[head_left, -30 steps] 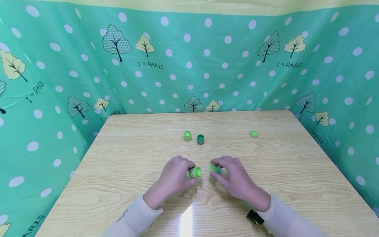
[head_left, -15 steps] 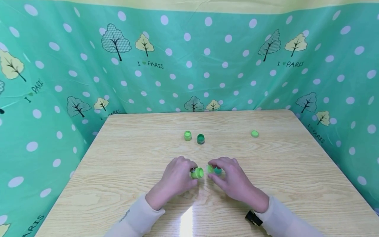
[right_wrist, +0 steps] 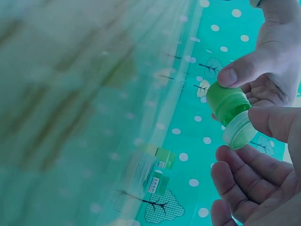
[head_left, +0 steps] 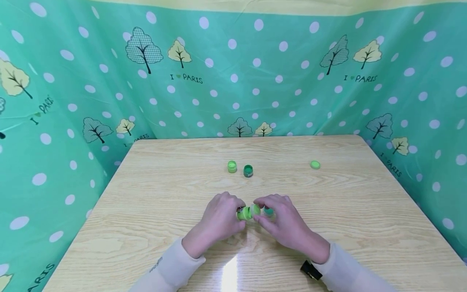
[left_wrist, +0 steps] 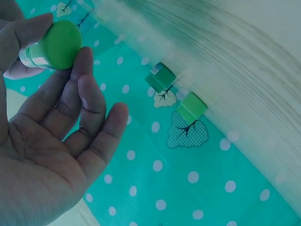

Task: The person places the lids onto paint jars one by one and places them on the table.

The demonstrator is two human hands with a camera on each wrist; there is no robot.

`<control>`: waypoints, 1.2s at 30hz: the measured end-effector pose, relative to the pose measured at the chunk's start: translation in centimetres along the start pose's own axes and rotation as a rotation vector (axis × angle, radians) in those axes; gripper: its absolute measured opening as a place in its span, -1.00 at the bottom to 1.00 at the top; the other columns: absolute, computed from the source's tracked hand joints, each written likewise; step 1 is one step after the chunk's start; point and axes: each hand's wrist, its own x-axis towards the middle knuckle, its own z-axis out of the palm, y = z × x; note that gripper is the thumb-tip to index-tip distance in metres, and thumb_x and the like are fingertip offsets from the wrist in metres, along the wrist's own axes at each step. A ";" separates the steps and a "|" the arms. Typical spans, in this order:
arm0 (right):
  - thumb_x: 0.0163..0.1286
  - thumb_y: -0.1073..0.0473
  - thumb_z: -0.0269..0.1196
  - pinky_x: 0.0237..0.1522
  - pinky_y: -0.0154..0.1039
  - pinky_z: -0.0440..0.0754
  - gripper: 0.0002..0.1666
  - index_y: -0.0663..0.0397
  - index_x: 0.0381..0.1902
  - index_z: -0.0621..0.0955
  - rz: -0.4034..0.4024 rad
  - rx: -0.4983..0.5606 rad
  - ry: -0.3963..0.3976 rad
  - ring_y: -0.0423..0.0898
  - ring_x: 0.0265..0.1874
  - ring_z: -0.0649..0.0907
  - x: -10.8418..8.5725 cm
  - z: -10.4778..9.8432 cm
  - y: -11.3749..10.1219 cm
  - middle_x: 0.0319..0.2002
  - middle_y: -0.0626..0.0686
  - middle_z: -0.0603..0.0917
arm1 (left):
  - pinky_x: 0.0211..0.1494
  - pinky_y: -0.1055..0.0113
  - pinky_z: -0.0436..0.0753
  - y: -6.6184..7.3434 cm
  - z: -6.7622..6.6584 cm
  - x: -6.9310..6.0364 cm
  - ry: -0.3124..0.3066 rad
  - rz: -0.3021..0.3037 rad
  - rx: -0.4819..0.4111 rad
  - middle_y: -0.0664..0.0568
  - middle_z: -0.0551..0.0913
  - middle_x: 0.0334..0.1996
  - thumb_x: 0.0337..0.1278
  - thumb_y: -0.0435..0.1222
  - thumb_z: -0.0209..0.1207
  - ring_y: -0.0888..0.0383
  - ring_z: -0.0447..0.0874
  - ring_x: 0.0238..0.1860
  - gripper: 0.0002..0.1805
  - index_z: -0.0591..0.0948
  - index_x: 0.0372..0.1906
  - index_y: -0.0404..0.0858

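Note:
My left hand (head_left: 220, 213) grips a small light-green paint jar (head_left: 243, 213) between thumb and fingers, tipped on its side with the mouth to the right. A pale green lid (head_left: 256, 209) is pinched in the fingertips of my right hand (head_left: 286, 219). In the right wrist view the lid (right_wrist: 239, 132) meets the mouth of the jar (right_wrist: 225, 100) at a slant, one edge still apart. The left wrist view has the jar (left_wrist: 65, 43) held at the fingertips. A teal round piece (head_left: 268, 211) lies behind my right fingers, partly hidden.
Farther back on the wooden table (head_left: 175, 174) stand an uncovered light-green jar (head_left: 232, 166) and an uncovered dark-green jar (head_left: 248, 171), side by side. A green lid (head_left: 315, 164) lies at the back right. A dotted teal curtain (head_left: 204, 89) hangs behind the table.
My right hand has brought the lid leftward up to the jar's mouth, while my left hand has shifted slightly right with the jar. The things at the back have stayed put.

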 end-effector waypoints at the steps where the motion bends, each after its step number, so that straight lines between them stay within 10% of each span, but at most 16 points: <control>1: 0.21 0.15 0.53 -0.01 -0.12 0.45 -0.57 0.10 0.02 0.71 0.002 0.002 -0.005 -0.11 -0.17 0.68 0.0 0.0 -0.1 -0.16 -0.14 0.72 | -0.34 0.34 0.38 0.0 0.0 0.0 -0.003 -0.001 0.002 0.30 0.42 -0.67 -0.26 -0.32 0.50 0.22 0.34 -0.52 -0.74 0.59 -0.64 -0.02; 36: 0.21 0.15 0.53 -0.05 -0.17 0.42 -0.57 0.00 0.05 0.71 -0.002 0.009 -0.051 -0.14 -0.16 0.67 -0.1 0.3 -0.5 -0.13 -0.20 0.74 | -0.28 0.34 0.39 0.5 0.0 -0.1 -0.017 0.027 0.030 0.31 0.39 -0.68 -0.23 -0.28 0.50 0.22 0.32 -0.52 -0.70 0.55 -0.65 0.02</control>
